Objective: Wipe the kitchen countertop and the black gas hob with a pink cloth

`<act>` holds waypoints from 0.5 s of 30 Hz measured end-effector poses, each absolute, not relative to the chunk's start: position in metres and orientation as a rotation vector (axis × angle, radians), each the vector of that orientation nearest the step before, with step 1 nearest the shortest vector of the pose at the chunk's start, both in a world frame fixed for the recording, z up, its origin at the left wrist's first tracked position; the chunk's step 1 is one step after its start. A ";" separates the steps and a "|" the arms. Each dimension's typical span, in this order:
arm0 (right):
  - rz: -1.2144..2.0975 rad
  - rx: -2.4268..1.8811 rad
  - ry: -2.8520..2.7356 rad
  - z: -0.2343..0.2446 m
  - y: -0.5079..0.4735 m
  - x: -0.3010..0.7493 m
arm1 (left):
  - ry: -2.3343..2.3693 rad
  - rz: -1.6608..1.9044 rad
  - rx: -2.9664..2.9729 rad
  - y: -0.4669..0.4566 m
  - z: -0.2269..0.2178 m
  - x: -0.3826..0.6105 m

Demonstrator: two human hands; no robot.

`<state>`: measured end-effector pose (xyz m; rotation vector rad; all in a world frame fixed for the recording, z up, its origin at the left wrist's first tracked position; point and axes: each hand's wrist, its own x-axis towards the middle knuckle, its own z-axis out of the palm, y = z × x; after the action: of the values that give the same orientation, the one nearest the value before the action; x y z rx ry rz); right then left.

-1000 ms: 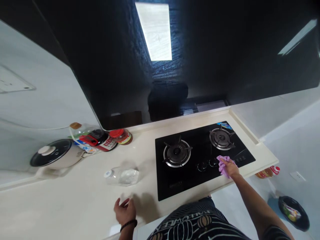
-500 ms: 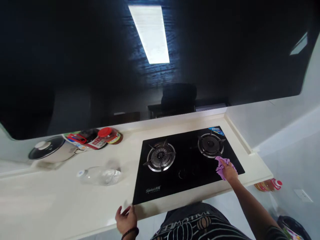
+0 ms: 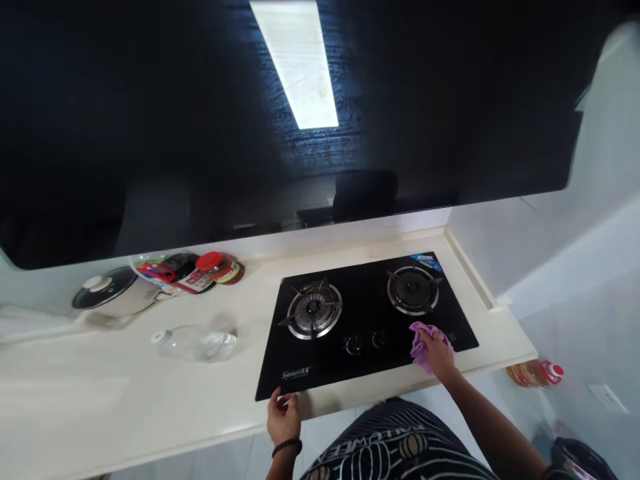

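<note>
A black glass gas hob (image 3: 350,363) with two burners and two knobs is set into the cream counter (image 3: 150,407). My right hand (image 3: 436,353) presses a crumpled purple cloth (image 3: 419,340) onto the hob's front right part, just below the right burner (image 3: 412,290). The left burner (image 3: 313,311) is bare. My left hand (image 3: 284,417), a dark band on its wrist, rests on the counter's front edge at the hob's front left corner, fingers curled with nothing visible in them.
A clear plastic bottle (image 3: 196,343) lies on its side left of the hob. At the back left stand a rice cooker (image 3: 111,293), jars and a red-lidded jar (image 3: 220,267). A dark glossy hood hangs overhead. An oil bottle (image 3: 535,372) is on the floor at right.
My right hand has slid the purple cloth leftward and nearer along the hob's front. My left hand has shifted right to the hob's front left corner. The view has turned slightly.
</note>
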<state>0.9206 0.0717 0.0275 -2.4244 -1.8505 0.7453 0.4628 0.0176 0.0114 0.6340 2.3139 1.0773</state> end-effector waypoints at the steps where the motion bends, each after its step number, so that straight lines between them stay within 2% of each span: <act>1: 0.752 -2.406 -1.845 0.026 0.068 0.916 | 2.285 1.098 0.661 0.025 0.010 0.466; 8: 0.709 -2.569 -1.605 0.022 0.065 0.984 | 2.215 1.162 0.663 0.031 -0.003 0.478; 15: 0.776 -2.550 -1.442 0.031 0.140 1.039 | 2.373 1.135 0.469 -0.028 -0.003 0.451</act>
<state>1.0395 0.1404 0.0306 -2.5500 -1.4420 0.7758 0.4510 -0.0279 -0.0027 0.4690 2.3726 1.1349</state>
